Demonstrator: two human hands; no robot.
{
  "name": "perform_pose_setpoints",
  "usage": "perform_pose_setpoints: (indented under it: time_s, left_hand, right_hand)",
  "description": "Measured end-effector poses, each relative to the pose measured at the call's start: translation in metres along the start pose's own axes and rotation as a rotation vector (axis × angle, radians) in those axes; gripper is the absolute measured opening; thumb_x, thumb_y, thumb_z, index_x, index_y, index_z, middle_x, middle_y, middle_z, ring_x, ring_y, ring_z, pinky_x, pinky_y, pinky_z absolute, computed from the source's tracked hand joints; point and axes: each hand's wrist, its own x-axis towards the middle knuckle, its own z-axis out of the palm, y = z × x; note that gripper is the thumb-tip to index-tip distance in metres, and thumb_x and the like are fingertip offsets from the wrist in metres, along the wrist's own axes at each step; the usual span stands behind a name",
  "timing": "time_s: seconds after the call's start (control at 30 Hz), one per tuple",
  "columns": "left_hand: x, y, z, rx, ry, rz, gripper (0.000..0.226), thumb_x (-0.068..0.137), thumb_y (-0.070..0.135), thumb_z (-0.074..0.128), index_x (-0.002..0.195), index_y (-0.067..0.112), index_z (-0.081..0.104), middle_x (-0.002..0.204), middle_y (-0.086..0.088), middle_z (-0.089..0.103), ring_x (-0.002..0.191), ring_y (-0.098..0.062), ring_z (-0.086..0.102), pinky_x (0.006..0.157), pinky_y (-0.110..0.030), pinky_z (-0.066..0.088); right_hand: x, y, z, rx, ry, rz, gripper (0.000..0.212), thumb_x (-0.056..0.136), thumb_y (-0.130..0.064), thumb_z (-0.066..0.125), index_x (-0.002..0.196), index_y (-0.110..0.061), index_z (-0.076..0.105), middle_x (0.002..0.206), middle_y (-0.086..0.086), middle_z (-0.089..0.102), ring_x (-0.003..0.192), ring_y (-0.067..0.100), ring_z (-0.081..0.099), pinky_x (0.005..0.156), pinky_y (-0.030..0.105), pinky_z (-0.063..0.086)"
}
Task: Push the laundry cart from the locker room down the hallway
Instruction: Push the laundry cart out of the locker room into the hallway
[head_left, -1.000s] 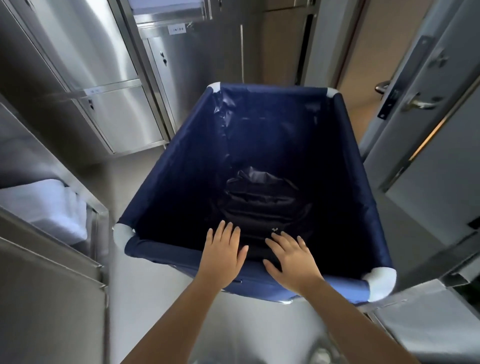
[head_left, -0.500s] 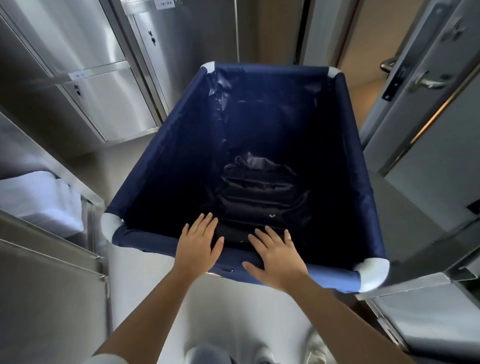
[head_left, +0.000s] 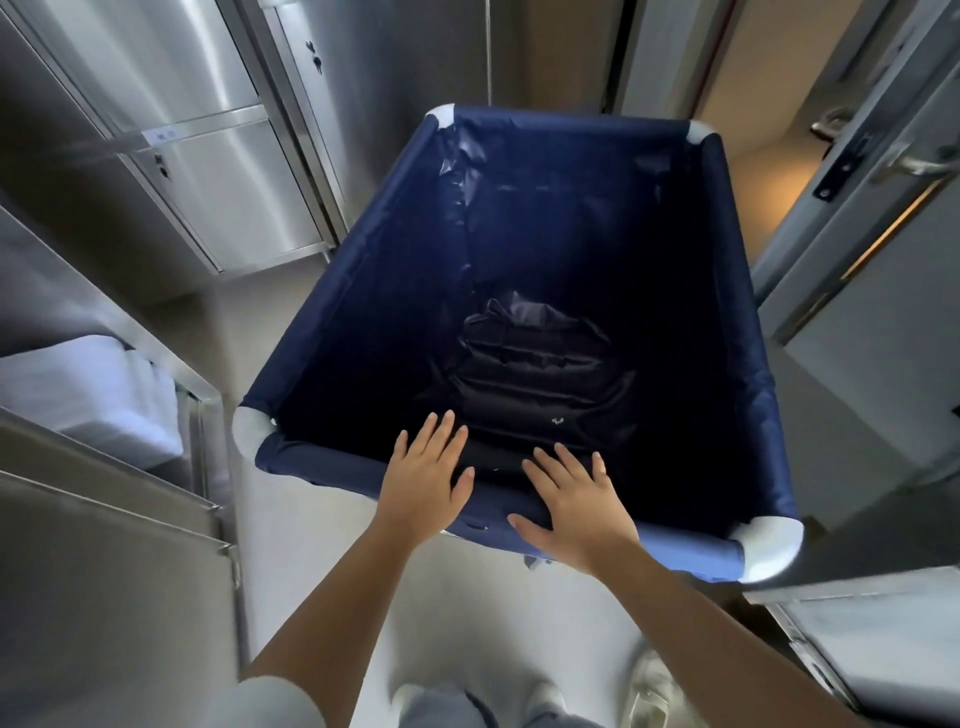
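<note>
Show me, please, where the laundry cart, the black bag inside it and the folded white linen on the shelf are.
laundry cart (head_left: 332, 327): head view, on its blue left side wall.
black bag (head_left: 535, 364): head view, on the bag's crumpled top.
folded white linen (head_left: 93, 395): head view, on the middle of the stack.

The laundry cart (head_left: 363, 291) is a deep, square bin of dark navy fabric with white caps at its four rim corners. It stands upright on the pale floor, and a crumpled black bag (head_left: 530, 374) lies at its bottom.
</note>
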Motion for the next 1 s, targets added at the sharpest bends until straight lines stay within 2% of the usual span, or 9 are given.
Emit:
perform_pose_setpoints:
  time_s: [0.17, 0.33, 0.7, 0.87, 1.0]
  left_hand:
    - [0.009, -0.02, 0.0, 0.025, -0.092, 0.12, 0.049, 0.092, 0.03, 0.045, 0.136, 0.011, 0.04, 0.147, -0.013, 0.034, 0.136, -0.032, 0.028, 0.106, -0.052, 0.027]
    - [0.015, -0.039, -0.002, 0.019, -0.04, 0.146, 0.048, 0.084, 0.026, 0.06, 0.128, 0.009, 0.051, 0.137, -0.015, 0.047, 0.127, -0.034, 0.042, 0.097, -0.055, 0.038]
    - [0.042, -0.078, -0.002, -0.015, -0.009, 0.198, 0.046, 0.083, 0.024, 0.06, 0.126, 0.009, 0.054, 0.136, -0.015, 0.049, 0.125, -0.036, 0.045, 0.095, -0.054, 0.041]
    - [0.062, -0.091, 0.0, -0.008, -0.05, 0.205, 0.048, 0.091, 0.028, 0.042, 0.137, 0.014, 0.039, 0.148, -0.012, 0.032, 0.137, -0.032, 0.027, 0.107, -0.05, 0.026]
    - [0.082, -0.101, -0.003, -0.026, -0.052, 0.228, 0.047, 0.09, 0.027, 0.043, 0.135, 0.013, 0.042, 0.146, -0.013, 0.034, 0.136, -0.033, 0.028, 0.106, -0.052, 0.027]
  right_hand:
    - [0.008, -0.006, -0.004, 0.02, -0.056, 0.046, 0.077, 0.084, -0.068, 0.024, 0.146, -0.025, 0.009, 0.157, -0.004, 0.005, 0.143, 0.018, -0.007, 0.113, 0.051, -0.002]
    - [0.019, -0.018, -0.008, 0.009, -0.056, 0.072, 0.078, 0.084, -0.069, 0.025, 0.146, -0.026, 0.009, 0.157, -0.003, 0.005, 0.144, 0.019, -0.004, 0.113, 0.051, 0.0]
    - [0.051, -0.041, -0.009, -0.018, 0.027, 0.155, 0.081, 0.08, -0.07, 0.028, 0.146, -0.026, 0.01, 0.158, -0.002, 0.004, 0.144, 0.02, -0.003, 0.113, 0.052, -0.001]
    - [0.071, -0.041, -0.015, -0.036, 0.017, 0.182, 0.082, 0.079, -0.071, 0.027, 0.146, -0.027, 0.009, 0.157, -0.004, 0.005, 0.144, 0.019, -0.003, 0.113, 0.051, -0.002]
    - [0.091, -0.039, -0.02, -0.038, 0.008, 0.2, 0.082, 0.079, -0.07, 0.027, 0.146, -0.027, 0.009, 0.157, -0.004, 0.005, 0.144, 0.019, -0.002, 0.113, 0.051, -0.001]
